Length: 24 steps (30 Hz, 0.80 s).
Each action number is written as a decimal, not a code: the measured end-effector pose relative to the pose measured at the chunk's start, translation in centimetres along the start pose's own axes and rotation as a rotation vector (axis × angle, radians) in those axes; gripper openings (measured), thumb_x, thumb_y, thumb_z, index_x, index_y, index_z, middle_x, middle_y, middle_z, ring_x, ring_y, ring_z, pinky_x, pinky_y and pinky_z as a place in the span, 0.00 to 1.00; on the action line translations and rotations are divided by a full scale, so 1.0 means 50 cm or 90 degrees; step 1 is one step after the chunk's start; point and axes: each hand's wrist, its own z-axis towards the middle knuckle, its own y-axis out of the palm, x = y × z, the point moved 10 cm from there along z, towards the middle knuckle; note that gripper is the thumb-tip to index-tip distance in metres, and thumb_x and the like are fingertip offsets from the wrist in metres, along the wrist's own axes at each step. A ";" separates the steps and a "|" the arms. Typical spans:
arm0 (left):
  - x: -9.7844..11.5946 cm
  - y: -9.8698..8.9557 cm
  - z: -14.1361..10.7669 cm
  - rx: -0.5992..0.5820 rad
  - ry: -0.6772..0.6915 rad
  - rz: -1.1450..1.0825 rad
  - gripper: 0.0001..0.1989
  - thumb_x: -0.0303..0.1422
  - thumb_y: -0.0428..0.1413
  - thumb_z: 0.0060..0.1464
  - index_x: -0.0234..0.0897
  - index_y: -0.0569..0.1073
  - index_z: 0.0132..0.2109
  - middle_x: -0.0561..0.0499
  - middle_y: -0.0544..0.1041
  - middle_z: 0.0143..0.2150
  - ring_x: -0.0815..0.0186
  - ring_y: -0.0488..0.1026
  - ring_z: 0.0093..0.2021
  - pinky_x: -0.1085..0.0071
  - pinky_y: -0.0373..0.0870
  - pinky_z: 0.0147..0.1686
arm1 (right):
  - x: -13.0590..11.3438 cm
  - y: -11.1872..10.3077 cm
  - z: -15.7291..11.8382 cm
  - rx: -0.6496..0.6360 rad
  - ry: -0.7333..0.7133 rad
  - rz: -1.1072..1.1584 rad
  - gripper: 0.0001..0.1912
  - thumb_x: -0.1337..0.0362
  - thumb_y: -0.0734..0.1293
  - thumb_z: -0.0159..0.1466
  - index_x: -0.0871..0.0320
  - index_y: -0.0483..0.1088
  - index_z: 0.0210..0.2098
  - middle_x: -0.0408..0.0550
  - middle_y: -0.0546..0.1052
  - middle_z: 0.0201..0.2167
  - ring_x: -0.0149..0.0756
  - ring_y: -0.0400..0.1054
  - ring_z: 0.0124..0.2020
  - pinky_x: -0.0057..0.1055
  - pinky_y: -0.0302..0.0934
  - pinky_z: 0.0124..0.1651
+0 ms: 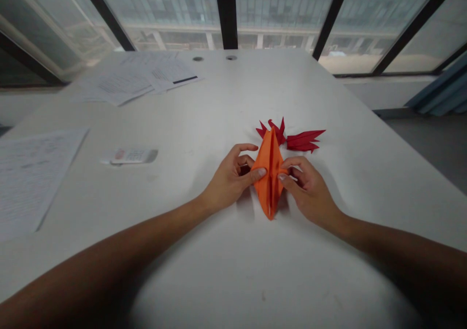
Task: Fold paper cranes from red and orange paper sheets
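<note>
I see the left hand (233,176) and right hand (310,188), each grip pinching orange origami (264,188); red origami (303,140) lies just beyond, toward the surface's (219,105) far edge.

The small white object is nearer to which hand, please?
Left: the left hand is right of the white object; the right hand is farther right, across the orange paper.

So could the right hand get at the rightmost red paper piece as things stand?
Probably yes: nothing seems to lie between the right hand and that red paper piece, though the hand would likely have to let go of the orange folded paper first.
</note>
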 end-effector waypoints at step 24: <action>0.023 -0.007 -0.014 0.039 0.078 0.212 0.16 0.36 0.54 0.67 0.43 0.68 0.60 0.49 0.72 0.50 0.70 0.75 0.37 0.73 0.75 0.36 | 0.012 -0.022 0.008 0.065 0.011 -0.018 0.08 0.62 0.64 0.69 0.52 0.61 0.33 0.40 0.67 0.33 0.35 0.61 0.34 0.33 0.59 0.39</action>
